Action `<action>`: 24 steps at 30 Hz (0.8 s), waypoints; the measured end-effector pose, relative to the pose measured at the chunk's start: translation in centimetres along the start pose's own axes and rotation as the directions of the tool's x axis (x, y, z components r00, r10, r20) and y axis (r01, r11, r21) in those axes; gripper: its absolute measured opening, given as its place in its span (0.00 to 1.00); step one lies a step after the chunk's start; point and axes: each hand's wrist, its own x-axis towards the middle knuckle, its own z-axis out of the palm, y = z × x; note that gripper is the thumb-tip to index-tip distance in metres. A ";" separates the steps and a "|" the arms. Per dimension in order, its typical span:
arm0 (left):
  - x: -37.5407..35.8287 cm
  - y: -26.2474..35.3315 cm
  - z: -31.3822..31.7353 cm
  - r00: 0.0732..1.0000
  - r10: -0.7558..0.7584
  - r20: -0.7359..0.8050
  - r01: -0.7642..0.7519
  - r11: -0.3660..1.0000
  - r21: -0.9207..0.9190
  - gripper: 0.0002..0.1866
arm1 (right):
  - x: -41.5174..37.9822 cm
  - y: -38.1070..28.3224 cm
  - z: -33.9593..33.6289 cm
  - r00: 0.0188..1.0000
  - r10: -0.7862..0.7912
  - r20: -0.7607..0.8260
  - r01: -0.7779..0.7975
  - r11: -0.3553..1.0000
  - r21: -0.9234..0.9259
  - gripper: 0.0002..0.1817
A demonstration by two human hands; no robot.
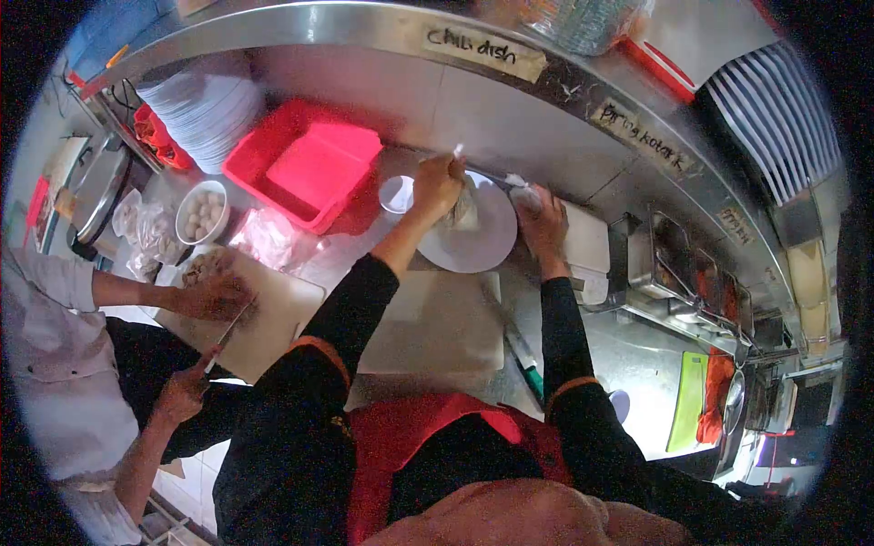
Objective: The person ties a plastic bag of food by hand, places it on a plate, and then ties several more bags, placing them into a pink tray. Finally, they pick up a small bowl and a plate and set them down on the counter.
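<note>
My left hand (439, 188) is closed around a pale, see-through packet (465, 215) above a white plate (496, 244). A white tip pokes out above my fist. My right hand (543, 224) is at the plate's right side, beside a white box (585, 247). Its fingers are curled near a small white piece (517, 181), and what they grip is hidden. Left of the plate stands a small white cup (396, 194). Nearer me lie a white cutting board (432, 332) and a knife with a green handle (531, 375).
At left a co-worker's hands (214, 296) cut food with a knife on another board (273, 332). A red tray (319, 218), bowl of round balls (202, 227) and plate stack (205, 118) stand behind. A steel shelf (364, 30) overhangs. Steel food pans (669, 259) are at right.
</note>
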 end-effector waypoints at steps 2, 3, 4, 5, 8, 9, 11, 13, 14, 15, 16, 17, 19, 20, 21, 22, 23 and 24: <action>1.0 -2.5 2.8 0.998 0.060 0.032 -0.064 0.988 0.139 0.15 | -0.3 0.6 -0.3 0.999 0.015 -0.034 -0.011 0.995 0.100 0.26; 1.1 -3.3 3.7 0.991 -0.010 0.134 -0.016 0.982 0.189 0.16 | -0.4 1.0 -0.4 0.997 0.035 -0.066 -0.021 0.979 0.202 0.26; 1.2 -3.4 4.0 0.970 -0.085 0.228 0.028 0.970 0.243 0.17 | -0.6 2.4 0.0 0.998 0.029 -0.059 -0.016 0.979 0.205 0.26; 1.3 -3.4 4.4 0.967 -0.181 0.181 0.127 0.954 0.273 0.18 | -0.7 3.8 0.4 0.972 0.233 0.003 -0.218 0.905 0.366 0.27; 1.4 -5.0 4.9 0.952 -0.294 0.087 0.278 0.946 0.165 0.19 | 0.7 0.3 -1.6 0.904 0.427 0.036 -0.379 0.756 0.533 0.32; 1.4 -5.7 5.4 0.948 -0.309 0.082 0.292 0.941 0.171 0.19 | 1.1 -0.2 -1.7 0.881 0.470 -0.056 -0.397 0.799 0.452 0.33; 1.5 -7.4 6.7 0.940 -0.340 0.029 0.324 0.916 0.237 0.20 | 1.5 -1.0 -1.0 0.863 0.484 -0.143 -0.344 0.772 0.534 0.36; 0.9 -9.6 8.5 0.942 -0.333 -0.035 0.335 0.938 0.092 0.20 | 1.8 -4.7 -1.6 0.872 0.482 -0.085 -0.346 0.730 0.589 0.36; 0.7 -9.9 8.8 0.943 -0.317 -0.096 0.313 0.948 -0.056 0.19 | 1.8 -6.8 -1.3 0.875 0.482 -0.041 -0.348 0.687 0.638 0.37; 0.6 -9.4 9.4 0.892 -0.429 -0.140 0.437 0.899 0.026 0.18 | 1.6 -8.3 0.1 0.877 0.437 -0.202 -0.252 0.775 0.579 0.32; 0.4 -8.4 9.8 0.821 -0.534 -0.201 0.560 0.822 0.102 0.17 | 1.0 -8.3 1.5 0.893 0.419 -0.163 -0.245 0.759 0.603 0.32; -0.1 -9.6 10.8 0.856 -0.446 -0.263 0.464 0.886 0.010 0.15 | 0.0 -7.4 3.4 0.940 0.321 -0.113 -0.256 0.886 0.388 0.35; 0.7 -10.5 12.1 0.821 -0.547 -0.161 0.549 0.835 -0.036 0.18 | -2.3 -7.9 6.5 0.983 0.185 -0.013 -0.179 0.964 0.197 0.38; 0.1 -11.0 12.1 0.810 -0.578 -0.101 0.554 0.810 -0.195 0.18 | -3.4 -8.4 7.3 0.984 0.171 0.049 -0.165 0.980 -0.113 0.40; 0.3 -6.4 6.7 0.827 -0.560 -0.049 0.561 0.821 0.101 0.19 | -4.0 -8.7 7.7 0.980 0.173 0.097 -0.117 0.900 -0.420 0.41; 0.2 -6.3 5.6 0.856 -0.515 0.044 0.511 0.856 0.076 0.18 | -3.8 -9.1 7.4 0.983 0.146 0.109 -0.090 0.911 -0.403 0.41; -0.2 -5.9 4.6 0.848 -0.528 0.043 0.529 0.845 -0.078 0.17 | -3.5 -9.6 6.5 0.977 0.160 0.138 -0.109 0.941 -0.321 0.42; -0.7 -5.3 3.6 0.843 -0.536 0.047 0.531 0.815 -0.231 0.18 | -3.1 -9.8 6.0 0.970 0.176 0.167 -0.133 0.962 -0.240 0.43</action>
